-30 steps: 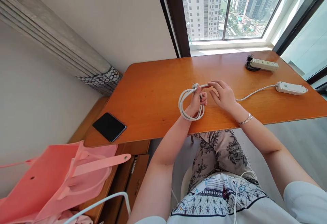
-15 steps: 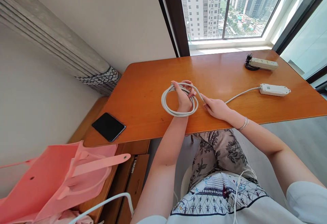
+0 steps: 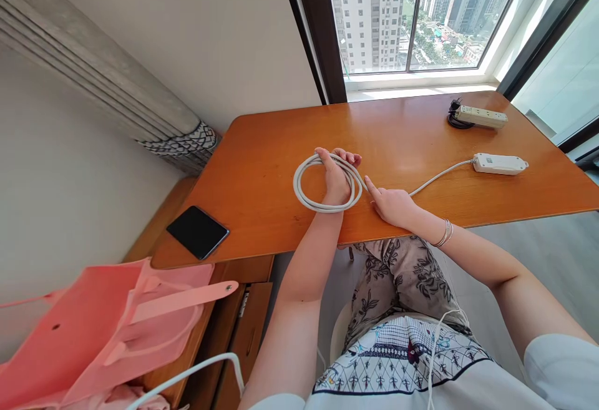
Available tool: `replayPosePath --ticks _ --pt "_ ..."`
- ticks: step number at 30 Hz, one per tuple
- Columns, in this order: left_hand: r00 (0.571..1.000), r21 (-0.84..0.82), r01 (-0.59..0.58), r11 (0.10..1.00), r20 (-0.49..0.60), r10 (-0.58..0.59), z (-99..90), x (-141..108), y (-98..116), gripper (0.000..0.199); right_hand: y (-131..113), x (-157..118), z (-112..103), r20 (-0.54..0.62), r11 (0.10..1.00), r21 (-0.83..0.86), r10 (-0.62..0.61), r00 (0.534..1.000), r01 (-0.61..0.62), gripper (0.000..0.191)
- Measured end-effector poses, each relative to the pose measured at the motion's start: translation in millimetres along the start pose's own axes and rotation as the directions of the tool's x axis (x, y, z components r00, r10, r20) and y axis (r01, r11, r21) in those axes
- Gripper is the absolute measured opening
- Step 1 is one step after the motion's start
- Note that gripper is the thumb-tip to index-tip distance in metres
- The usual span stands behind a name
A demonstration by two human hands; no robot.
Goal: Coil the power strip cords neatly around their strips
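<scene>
Several loops of white cable (image 3: 301, 189) lie around my left hand (image 3: 337, 176), which holds the coil over the table's front part. Its thumb and fingers curl around the upper right of the loops. Just right of the coil is my right hand (image 3: 390, 203), palm down, its index finger stretched out against the cable and its other fingers curled. The cable passes by that hand and runs right to a white power strip (image 3: 500, 164) lying on the wooden table (image 3: 262, 166).
A second, beige power strip (image 3: 482, 117) with a black cord bundle stands at the back right. A black tablet (image 3: 198, 233) lies at the table's left front. Below it hangs a pink bag (image 3: 93, 329). A window (image 3: 374, 17) is behind the table.
The loop my hands were guiding now lies lower, with the coil. The fingers of my left hand have spread a little, and my right hand has shifted slightly left and down.
</scene>
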State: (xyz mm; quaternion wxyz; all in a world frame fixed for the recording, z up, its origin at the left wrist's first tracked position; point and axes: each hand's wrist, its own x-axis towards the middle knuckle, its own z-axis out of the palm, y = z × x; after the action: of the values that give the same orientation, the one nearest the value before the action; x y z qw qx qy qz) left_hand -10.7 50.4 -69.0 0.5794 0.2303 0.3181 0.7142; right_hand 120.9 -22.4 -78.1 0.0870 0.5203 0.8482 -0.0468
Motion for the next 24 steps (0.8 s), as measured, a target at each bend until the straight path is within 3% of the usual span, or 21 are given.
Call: replayPosePath --ticks 4,9,17,21,24 --pt "1.0 -0.013 -0.015 1.0 0.011 0.015 -2.0 0 1 0.071 3 -4 2 -0.056 0.999 0.028 -0.029 0.998 0.03 0.071" --pt "0.982 0.0 -0.137 0.991 -0.133 0.136 -6.9 9 10 0.069 11 -12 7 -0.14 0.995 0.035 -0.093 0.986 0.099 0.062" --pt "0.862 0.043 -0.391 0.919 -0.333 0.382 -18.5 19 19 0.061 8 -27 7 -0.135 0.981 0.062 -0.173 0.976 0.182 0.058" --pt "0.811 0.083 -0.479 0.874 -0.339 0.476 -22.4 21 21 0.06 4 -34 -1 -0.11 0.982 0.098 -0.149 0.983 0.16 0.059" --pt "0.764 0.133 -0.541 0.83 -0.335 0.552 -30.3 27 28 0.063 9 -38 -3 -0.103 0.986 0.099 -0.127 0.986 0.138 0.049"
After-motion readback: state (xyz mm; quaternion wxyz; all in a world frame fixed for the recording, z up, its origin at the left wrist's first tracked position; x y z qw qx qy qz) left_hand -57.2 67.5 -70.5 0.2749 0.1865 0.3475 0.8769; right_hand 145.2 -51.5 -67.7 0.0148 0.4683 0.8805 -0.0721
